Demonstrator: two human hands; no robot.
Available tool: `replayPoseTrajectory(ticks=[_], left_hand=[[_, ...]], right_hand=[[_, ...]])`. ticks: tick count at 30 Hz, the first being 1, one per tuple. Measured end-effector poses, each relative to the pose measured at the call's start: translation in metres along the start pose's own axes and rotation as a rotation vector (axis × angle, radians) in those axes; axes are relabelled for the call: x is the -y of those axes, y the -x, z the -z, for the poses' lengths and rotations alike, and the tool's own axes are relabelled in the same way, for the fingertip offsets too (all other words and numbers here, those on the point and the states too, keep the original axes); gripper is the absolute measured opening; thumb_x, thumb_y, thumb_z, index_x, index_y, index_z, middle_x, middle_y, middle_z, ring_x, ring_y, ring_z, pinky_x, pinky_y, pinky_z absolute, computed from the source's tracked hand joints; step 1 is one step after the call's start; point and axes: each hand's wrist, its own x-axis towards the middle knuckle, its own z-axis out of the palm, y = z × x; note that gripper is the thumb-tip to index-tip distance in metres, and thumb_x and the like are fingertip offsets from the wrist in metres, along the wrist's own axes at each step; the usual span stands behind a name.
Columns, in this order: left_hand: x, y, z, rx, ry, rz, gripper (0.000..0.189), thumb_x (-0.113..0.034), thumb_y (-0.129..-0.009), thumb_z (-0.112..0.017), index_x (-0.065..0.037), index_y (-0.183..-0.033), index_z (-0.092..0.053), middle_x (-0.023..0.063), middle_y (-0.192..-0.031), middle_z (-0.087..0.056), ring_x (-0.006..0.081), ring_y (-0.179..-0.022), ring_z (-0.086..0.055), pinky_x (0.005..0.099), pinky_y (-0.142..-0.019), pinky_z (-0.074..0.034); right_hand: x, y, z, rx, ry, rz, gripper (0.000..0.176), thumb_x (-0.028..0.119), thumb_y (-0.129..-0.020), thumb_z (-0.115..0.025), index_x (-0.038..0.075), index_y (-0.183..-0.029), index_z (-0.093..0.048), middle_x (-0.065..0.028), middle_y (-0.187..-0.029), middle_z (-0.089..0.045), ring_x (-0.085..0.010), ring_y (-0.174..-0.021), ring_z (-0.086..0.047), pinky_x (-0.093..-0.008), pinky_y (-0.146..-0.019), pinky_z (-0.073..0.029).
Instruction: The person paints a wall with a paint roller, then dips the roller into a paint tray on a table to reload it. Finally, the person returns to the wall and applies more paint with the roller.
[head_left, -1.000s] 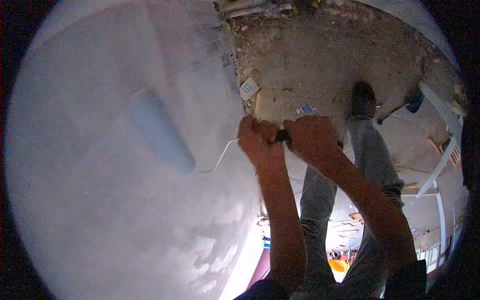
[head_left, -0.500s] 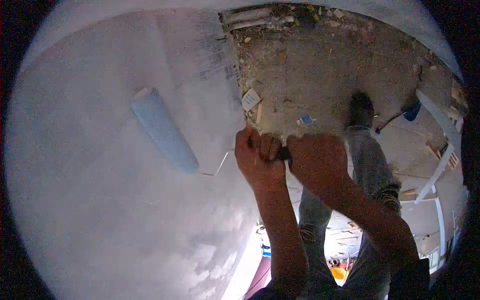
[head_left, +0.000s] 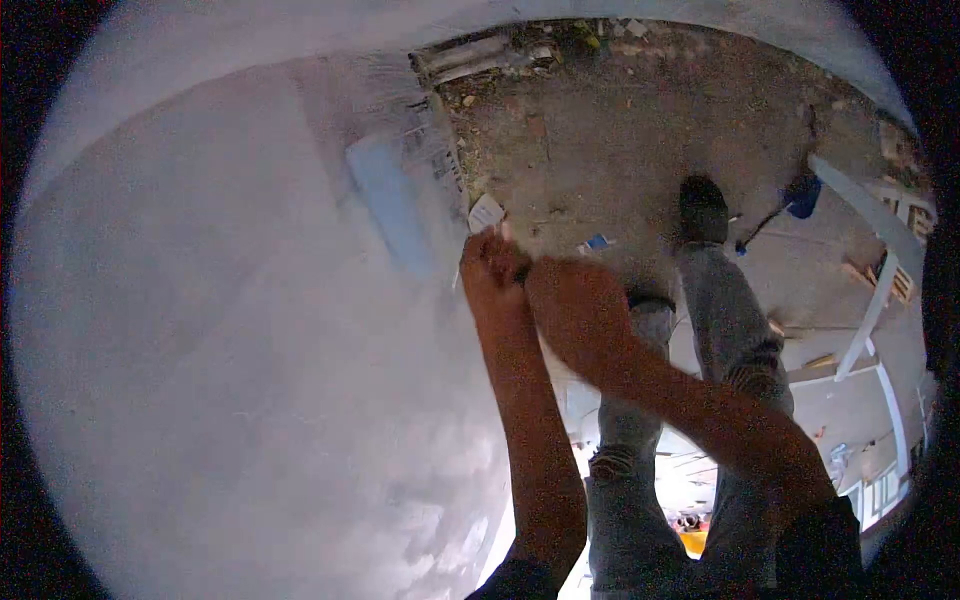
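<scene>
The wall [head_left: 200,350] filled the left side and the floor [head_left: 600,130] the right. The roller [head_left: 390,205] lay against the wall, up and to the left of both hands. The left hand [head_left: 490,265] was nearest the wall, with the right hand [head_left: 570,300] touching it on the right. A paper scrap [head_left: 486,212] lay on the floor just above the left hand. A shoe [head_left: 702,208] stood on the floor to the right, and pipes [head_left: 480,55] lay at the wall's foot beyond.

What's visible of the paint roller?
The paint roller shows a pale blue cylindrical sleeve, blurred, lying tilted against the white wall near its edge with the dirt floor. Frame and handle barely show; the left hand and right hand, closed together beside it, seem to grip the handle.
</scene>
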Motion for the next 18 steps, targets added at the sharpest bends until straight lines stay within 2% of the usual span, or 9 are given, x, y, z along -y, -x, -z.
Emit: replayPoseTrajectory(ticks=[1,4,6,9,11,12,15,17,18], left_hand=[[-0.013,0.008,0.011,0.058,0.248,0.234,0.021,-0.016,-0.079,-0.052,-0.011,-0.062,-0.039,0.0012,-0.052,-0.037,0.0122,-0.046,-0.038,0.0256,-0.044,-0.032],[-0.021,0.013,0.018,0.017,0.61,0.465,0.024,-0.009,-0.082,-0.047,-0.01,-0.061,-0.035,-0.0014,-0.051,-0.027,0.0104,-0.041,-0.025,0.0247,-0.039,-0.029],[0.01,-0.012,0.01,-0.061,0.346,0.254,0.026,-0.01,-0.083,-0.046,-0.011,-0.06,-0.033,-0.0018,-0.049,-0.025,0.0104,-0.04,-0.024,0.0249,-0.038,-0.026],[0.068,-0.088,0.006,-0.048,0.221,0.145,0.027,-0.011,-0.084,-0.045,-0.012,-0.061,-0.031,-0.0019,-0.049,-0.024,0.0106,-0.038,-0.022,0.0262,-0.037,-0.023],[0.07,-0.097,0.007,-0.048,0.223,0.14,0.026,-0.011,-0.084,-0.045,-0.012,-0.062,-0.031,-0.0016,-0.05,-0.025,0.0107,-0.038,-0.022,0.0268,-0.037,-0.023],[0.051,-0.082,-0.008,-0.07,0.236,0.136,0.026,-0.01,-0.084,-0.045,-0.012,-0.063,-0.031,-0.0014,-0.05,-0.026,0.0105,-0.038,-0.022,0.0267,-0.037,-0.023],[0.016,-0.034,0.009,-0.173,0.252,0.284,0.024,-0.012,-0.085,-0.043,-0.012,-0.064,-0.032,-0.0009,-0.052,-0.027,0.0106,-0.039,-0.024,0.0264,-0.038,-0.023],[0.015,-0.033,0.013,-0.154,0.157,0.235,0.023,-0.013,-0.086,-0.041,-0.012,-0.064,-0.032,-0.0009,-0.052,-0.027,0.0109,-0.039,-0.024,0.0263,-0.039,-0.023],[0.019,-0.03,0.011,-0.114,0.038,0.127,0.023,-0.013,-0.086,-0.04,-0.012,-0.064,-0.033,-0.001,-0.052,-0.027,0.0112,-0.04,-0.024,0.0263,-0.039,-0.023]], right_hand=[[0.011,0.011,0.007,-0.027,-0.004,0.004,0.01,0.012,-0.071,-0.056,0.004,-0.068,-0.06,-0.0124,-0.063,-0.06,-0.0249,-0.058,-0.062,-0.0385,-0.054,-0.05],[0.021,0.022,0.003,-0.072,-0.004,-0.004,0.01,0.012,-0.07,-0.057,0.003,-0.067,-0.06,-0.0126,-0.061,-0.06,-0.0239,-0.058,-0.062,-0.0379,-0.054,-0.05],[0.004,0.0,-0.014,-0.091,0.045,-0.022,0.009,0.011,-0.069,-0.056,0.003,-0.067,-0.06,-0.013,-0.061,-0.06,-0.0245,-0.058,-0.062,-0.0375,-0.053,-0.05],[-0.031,-0.051,-0.046,-0.194,0.04,0.068,0.009,0.01,-0.069,-0.056,0.002,-0.067,-0.059,-0.0134,-0.06,-0.059,-0.0253,-0.057,-0.062,-0.0375,-0.052,-0.05],[-0.037,-0.075,-0.052,-0.235,0.104,0.088,0.009,0.01,-0.07,-0.055,0.002,-0.067,-0.059,-0.0135,-0.061,-0.059,-0.026,-0.057,-0.061,-0.0378,-0.052,-0.049],[-0.035,-0.081,-0.059,-0.243,0.127,0.105,0.009,0.01,-0.07,-0.055,0.002,-0.067,-0.059,-0.0135,-0.061,-0.059,-0.0263,-0.056,-0.061,-0.0379,-0.052,-0.049],[0.002,-0.032,-0.023,-0.07,0.005,0.041,0.009,0.01,-0.071,-0.054,0.004,-0.067,-0.058,-0.0129,-0.06,-0.059,-0.0265,-0.056,-0.061,-0.0387,-0.052,-0.049],[0.015,-0.016,-0.016,0.111,0.171,-0.048,0.008,0.01,-0.072,-0.054,0.004,-0.067,-0.058,-0.0132,-0.061,-0.06,-0.0269,-0.056,-0.061,-0.0392,-0.052,-0.049],[0.009,-0.017,-0.022,0.009,0.183,-0.01,0.009,0.01,-0.073,-0.053,0.005,-0.068,-0.057,-0.0134,-0.062,-0.06,-0.0268,-0.058,-0.062,-0.0392,-0.052,-0.049]])
